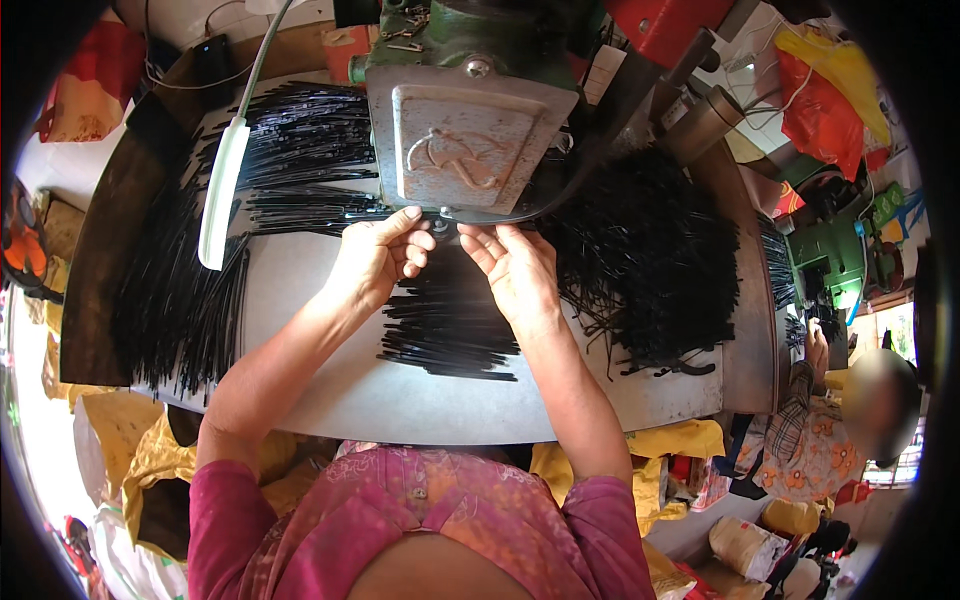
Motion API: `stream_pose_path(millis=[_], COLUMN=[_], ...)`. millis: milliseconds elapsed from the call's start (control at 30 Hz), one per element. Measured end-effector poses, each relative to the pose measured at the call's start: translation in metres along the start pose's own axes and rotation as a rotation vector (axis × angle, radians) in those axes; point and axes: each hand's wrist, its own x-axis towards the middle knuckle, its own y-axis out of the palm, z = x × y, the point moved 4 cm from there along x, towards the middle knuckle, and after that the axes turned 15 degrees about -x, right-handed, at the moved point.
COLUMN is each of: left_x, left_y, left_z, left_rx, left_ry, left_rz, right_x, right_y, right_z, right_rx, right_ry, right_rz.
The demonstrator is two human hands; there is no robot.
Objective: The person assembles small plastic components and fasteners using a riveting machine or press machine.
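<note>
Under the front of a green machine with a grey metal faceplate, both my hands meet at its small working point. My left hand pinches a thin black rod between thumb and forefinger, its other fingers curled. Just to the right, my right hand is turned palm up with its fingertips drawn together at the machine's lower edge; whatever they hold is too small to make out. Below and between my wrists, a bundle of thin black rods lies on the pale metal tabletop.
More black rods are heaped at the left, and a tangled dark pile covers the right side. A white lamp hangs at the left of the machine. Yellow sacks surround the table. Another person works at the far right.
</note>
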Motion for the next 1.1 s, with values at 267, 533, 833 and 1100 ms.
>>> stream_pose_path(millis=[267, 533, 833, 1100], left_x=[0.004, -0.002, -0.009, -0.001], left_y=[0.005, -0.003, 0.004, -0.01], left_z=[0.01, -0.006, -0.013, -0.01], left_rx=[0.063, 0.145, 0.156, 0.148], left_ry=[0.014, -0.013, -0.068, -0.129], left_rz=[-0.006, 0.041, 0.207, 0.207], right_x=[-0.005, -0.057, -0.066, -0.072], right_y=[-0.011, -0.044, -0.183, -0.089], right_z=[0.0, 0.058, 0.124, 0.123], right_rx=[0.129, -0.671, -2.173, -2.173], right_ry=[-0.039, 0.111, -0.342, -1.014], right_rz=[0.004, 0.232, -0.526, -0.451])
